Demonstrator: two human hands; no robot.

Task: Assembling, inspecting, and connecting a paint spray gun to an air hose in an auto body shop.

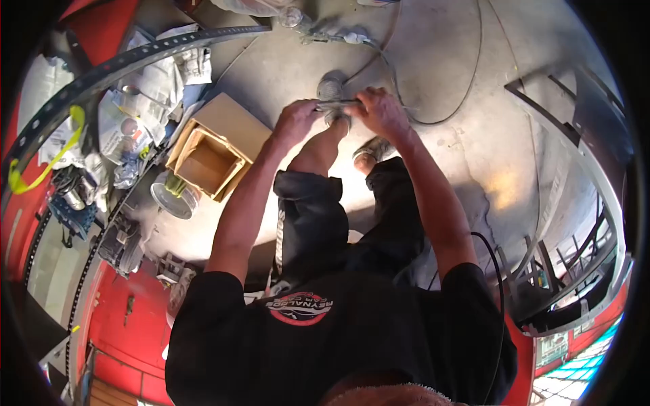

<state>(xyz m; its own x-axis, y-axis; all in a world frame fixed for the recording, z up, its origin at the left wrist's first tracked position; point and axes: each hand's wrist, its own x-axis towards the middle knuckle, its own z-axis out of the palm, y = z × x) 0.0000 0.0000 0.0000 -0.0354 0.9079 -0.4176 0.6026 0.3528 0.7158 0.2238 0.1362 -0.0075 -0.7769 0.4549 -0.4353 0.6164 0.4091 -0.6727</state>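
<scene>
My left hand [296, 120] and my right hand [381, 114] are closed on a thin greyish strip [332, 104], one near each end, holding it level above my left foot. Its material is unclear. My left foot, in a grey shoe [331, 86], is stretched forward beneath it, partly hidden by the strip. My right foot [363, 161] rests on the floor, bent nearer to me.
Cardboard boxes [218, 125] and a bucket [172, 197] stand at the left, beside a metal rack [196, 34] with papers and bags. Cables [467, 95] lie on the concrete floor [440, 54]. A curved metal frame [609, 210] stands at the right.
</scene>
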